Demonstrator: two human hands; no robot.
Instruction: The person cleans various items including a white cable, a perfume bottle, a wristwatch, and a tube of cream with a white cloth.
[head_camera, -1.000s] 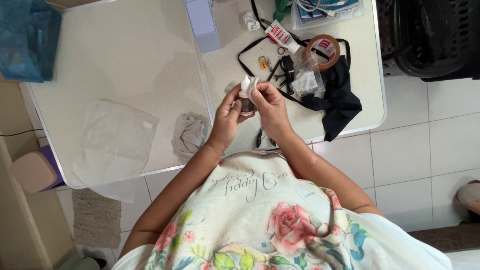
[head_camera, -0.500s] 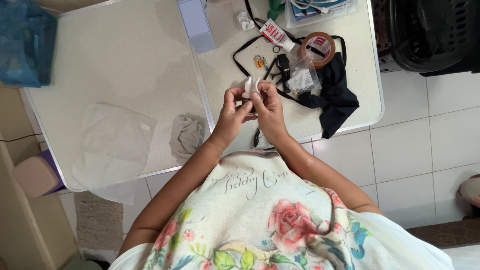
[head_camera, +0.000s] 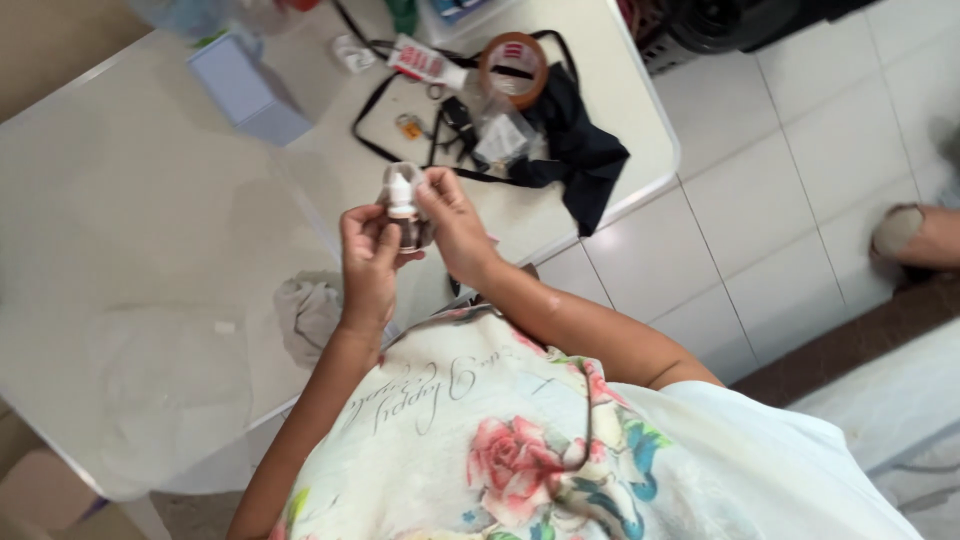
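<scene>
Both my hands are raised over the white table (head_camera: 150, 230) and meet around a small white bottle with a nozzle cap (head_camera: 402, 194). My left hand (head_camera: 368, 262) grips it from below, fingers curled on its body. My right hand (head_camera: 450, 220) pinches it from the right side, with a bit of clear wrapping (head_camera: 415, 235) between the fingers. The lower part of the bottle is hidden by my fingers.
Behind my hands lie a black cloth with straps (head_camera: 575, 150), a roll of brown tape (head_camera: 513, 62), a white tube (head_camera: 425, 65) and small clear packets. A pale blue box (head_camera: 250, 90) stands at the back, a grey rag (head_camera: 310, 310) at the front edge. Another person's foot (head_camera: 915, 235) rests on the tiled floor.
The view has shifted, so the table slants and more floor shows on the right. My hands have stayed together on the small bottle, which now stands more upright with its cap showing.
</scene>
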